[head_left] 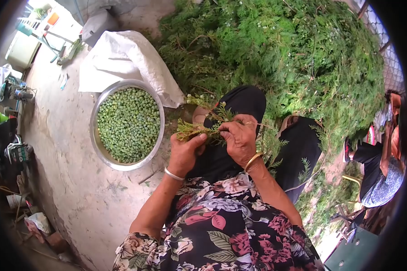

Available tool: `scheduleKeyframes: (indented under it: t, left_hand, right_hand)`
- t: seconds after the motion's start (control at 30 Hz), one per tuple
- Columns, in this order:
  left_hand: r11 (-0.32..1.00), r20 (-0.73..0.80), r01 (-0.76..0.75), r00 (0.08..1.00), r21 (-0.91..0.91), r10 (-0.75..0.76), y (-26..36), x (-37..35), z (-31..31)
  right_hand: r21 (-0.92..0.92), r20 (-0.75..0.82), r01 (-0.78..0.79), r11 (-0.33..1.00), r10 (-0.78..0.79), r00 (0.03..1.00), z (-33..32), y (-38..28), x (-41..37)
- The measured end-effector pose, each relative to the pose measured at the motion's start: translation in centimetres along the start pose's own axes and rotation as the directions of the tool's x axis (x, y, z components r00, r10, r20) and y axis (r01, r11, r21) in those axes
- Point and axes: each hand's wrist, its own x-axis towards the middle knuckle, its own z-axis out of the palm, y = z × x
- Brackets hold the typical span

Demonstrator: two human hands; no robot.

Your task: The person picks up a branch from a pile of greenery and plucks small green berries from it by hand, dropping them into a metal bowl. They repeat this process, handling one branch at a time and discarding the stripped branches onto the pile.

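Over my lap, my left hand is closed on a leafy evergreen sprig, thumb pressed along it. Just to the right, my right hand pinches the same greenery, its fingertips close to the left thumb. Whether a berry sits between the right fingertips is hidden. More green sprays stick out above and below the right hand. Left of my hands, a round metal basin stands on the floor, filled with small green berries.
A large heap of cut evergreen branches covers the floor ahead and right. Behind the basin lies a white sack. At the right edge another person sits. Assorted clutter lines the left wall.
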Motion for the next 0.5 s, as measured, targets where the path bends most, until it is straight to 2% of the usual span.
scheduleKeyframes:
  t: [0.1,0.13,0.17,0.2,0.27,0.33,0.4,0.43,0.5]
  left_hand:
    - [0.997,-0.052,0.081,0.995,0.02,-0.08,1.0,-0.4,0.1]
    - [0.991,-0.066,0.115,0.991,-0.067,-0.12,1.0,-0.4,0.1]
    - [0.977,-0.076,0.148,0.984,-0.153,-0.161,1.0,-0.3,0.0]
    - [0.977,-0.072,0.149,0.984,-0.152,-0.161,0.9,0.0,-1.0]
    - [0.865,-0.076,0.146,0.975,-0.479,-0.207,0.5,1.0,-4.0]
    - [0.892,-0.088,0.157,0.973,-0.424,-0.213,1.1,0.4,-3.4]
    - [0.986,0.003,0.132,0.991,-0.101,-0.132,1.4,-0.1,-1.1]
    - [0.994,0.05,0.113,0.992,-0.008,-0.113,0.9,0.1,-0.9]
    - [0.997,0.066,0.075,0.995,0.024,-0.076,0.4,0.4,-0.1]
  right_hand:
    - [0.029,0.006,-0.032,0.999,0.032,0.999,0.0,-0.3,0.0]
    - [0.029,0.006,-0.031,0.999,0.031,0.999,0.0,-0.2,0.0]
    - [0.095,-0.027,-0.1,0.991,0.103,0.994,0.1,0.0,0.0]
    - [0.161,-0.059,-0.166,0.973,0.177,0.982,0.1,0.1,0.0]
    - [0.184,-0.045,-0.181,0.966,0.193,0.98,-0.3,0.5,0.1]
    - [0.213,-0.018,-0.202,0.956,0.211,0.977,-0.5,0.7,0.0]
    - [0.286,-0.019,-0.258,0.923,0.275,0.961,-0.6,0.8,0.2]
    - [0.352,0.007,-0.29,0.89,0.307,0.952,-0.8,0.7,0.3]
    - [0.385,0.046,-0.337,0.859,0.347,0.937,-1.2,0.4,0.4]
